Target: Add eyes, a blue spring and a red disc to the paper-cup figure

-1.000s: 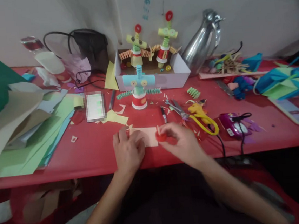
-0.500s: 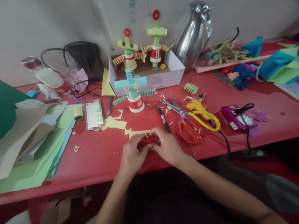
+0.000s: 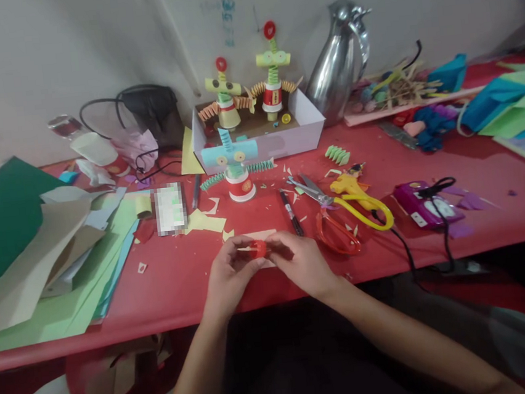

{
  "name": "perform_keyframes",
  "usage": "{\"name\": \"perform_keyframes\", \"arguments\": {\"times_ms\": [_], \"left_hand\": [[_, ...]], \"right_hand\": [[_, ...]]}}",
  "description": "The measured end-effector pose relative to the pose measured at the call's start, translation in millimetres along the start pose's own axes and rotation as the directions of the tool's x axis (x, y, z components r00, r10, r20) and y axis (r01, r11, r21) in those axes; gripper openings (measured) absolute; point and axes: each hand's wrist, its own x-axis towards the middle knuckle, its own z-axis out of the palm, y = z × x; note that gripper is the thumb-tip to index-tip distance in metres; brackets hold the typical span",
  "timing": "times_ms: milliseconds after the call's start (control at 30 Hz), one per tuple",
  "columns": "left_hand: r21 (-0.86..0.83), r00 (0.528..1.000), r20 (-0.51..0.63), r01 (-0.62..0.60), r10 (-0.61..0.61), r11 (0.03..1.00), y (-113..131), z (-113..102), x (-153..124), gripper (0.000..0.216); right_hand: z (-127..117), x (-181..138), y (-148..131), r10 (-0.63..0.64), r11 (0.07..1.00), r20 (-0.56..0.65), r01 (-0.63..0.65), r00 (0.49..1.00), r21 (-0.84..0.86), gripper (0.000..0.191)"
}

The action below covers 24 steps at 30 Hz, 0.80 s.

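Note:
Between my two hands, near the table's front edge, is a small round red piece [image 3: 259, 249], partly hidden by fingers; it looks like a rolled paper disc. My left hand [image 3: 233, 269] pinches it from the left with thumb and fingers. From the right, my right hand [image 3: 299, 260] is closed on its other side. A pale sheet of paper [image 3: 266, 234] lies under the hands. Just beyond stands a paper-cup figure [image 3: 242, 186] with a blue tube head and folded green arms. A black marker [image 3: 290, 211] lies beside my right hand.
Scissors with red handles [image 3: 338, 233] and a yellow glue gun [image 3: 360, 203] lie to the right, near a purple device [image 3: 424, 206] with a cord. Behind, a white box [image 3: 266, 141] holds two figures; a steel jug [image 3: 336, 66] stands beside it. Coloured paper [image 3: 62, 290] is stacked left.
My fingers have opened apart somewhat around the red piece, so more of it shows. The hands have lowered slightly, and the whole view has shifted a little.

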Motion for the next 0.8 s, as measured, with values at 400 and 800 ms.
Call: {"name": "perform_keyframes", "arguments": {"times_ms": [400, 800], "left_hand": [[-0.176, 1.0, 0.003, 0.019, -0.019, 0.984, -0.8, -5.4, -6.3, 0.034], [-0.192, 0.995, -0.011, 0.098, -0.102, 0.977, -7.6, -4.8, 0.7, 0.036]], "right_hand": [[-0.2, 3.4, -16.0, -0.096, 0.98, 0.094, 0.111, 0.991, -0.164, 0.016], [-16.3, -16.5, -4.7, -0.136, 0.935, 0.035, 0.14, 0.99, -0.325, 0.014]]}}
